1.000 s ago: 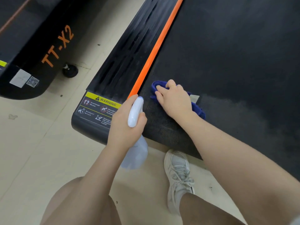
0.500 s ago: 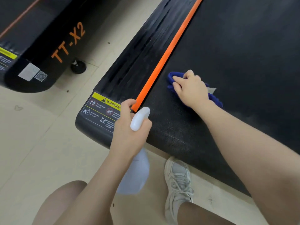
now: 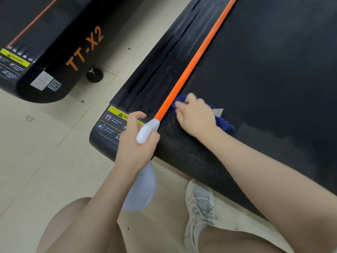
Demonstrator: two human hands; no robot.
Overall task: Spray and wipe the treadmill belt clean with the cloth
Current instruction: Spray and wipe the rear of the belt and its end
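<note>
The black treadmill belt (image 3: 264, 84) fills the upper right, bordered on its left by an orange strip (image 3: 193, 64). My right hand (image 3: 196, 115) presses a blue cloth (image 3: 223, 123) onto the belt close to the orange strip, near the belt's rear end; most of the cloth is hidden under the hand. My left hand (image 3: 135, 145) grips a pale spray bottle (image 3: 141, 189) by its white trigger head (image 3: 147, 131), over the treadmill's rear left corner. The bottle body hangs below the hand above the floor.
A black ribbed side rail (image 3: 158, 70) with a yellow warning label (image 3: 116, 117) runs left of the strip. A second treadmill marked TT-X2 (image 3: 54, 52) stands at upper left. My white shoe (image 3: 199, 212) and both knees are on the beige tiled floor (image 3: 45, 161).
My right hand has slid the cloth left along the belt, up to the orange strip. My left hand keeps holding the spray bottle in about the same place.
</note>
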